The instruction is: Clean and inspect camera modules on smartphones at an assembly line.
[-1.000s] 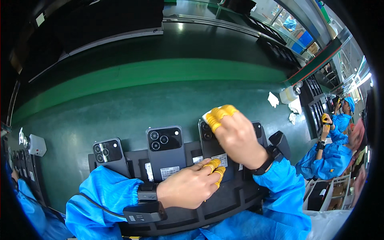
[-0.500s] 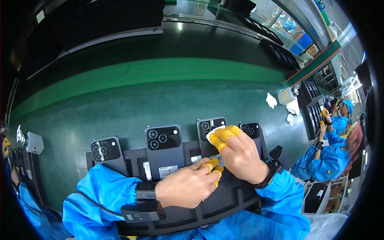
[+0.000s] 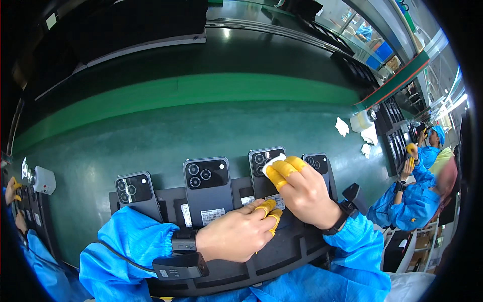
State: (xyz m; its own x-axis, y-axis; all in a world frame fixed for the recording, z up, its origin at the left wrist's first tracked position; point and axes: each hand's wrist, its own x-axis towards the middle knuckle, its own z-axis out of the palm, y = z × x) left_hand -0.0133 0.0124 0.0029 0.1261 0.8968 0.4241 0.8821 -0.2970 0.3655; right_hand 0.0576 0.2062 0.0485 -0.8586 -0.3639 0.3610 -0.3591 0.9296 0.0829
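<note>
Several dark grey smartphones stand in a black slotted tray [image 3: 251, 272], camera ends away from me. My right hand [image 3: 309, 196], yellow finger cots on its fingertips, pinches a white wipe [image 3: 273, 162] against the camera area of one smartphone [image 3: 258, 183], right of the tray's middle. Curled over the lower part of that same phone is my left hand [image 3: 236, 234], also in yellow finger cots; its grip is partly hidden. Left of it stand a second phone [image 3: 207, 194] and a third phone [image 3: 136, 189]. Another phone [image 3: 318, 163] is partly behind my right hand.
Beyond the tray runs a green work surface [image 3: 176, 131]. A white dispenser bottle [image 3: 44, 180] stands at left, another bottle [image 3: 361, 121] at right beside crumpled white wipes [image 3: 369, 135]. Co-workers in blue sit at right [image 3: 412, 206], with a co-worker's hand [image 3: 12, 189] at far left.
My right hand and the wipe have shifted slightly rightward over the camera area. My left hand stays on the phone. Co-workers' hands at both sides have moved.
</note>
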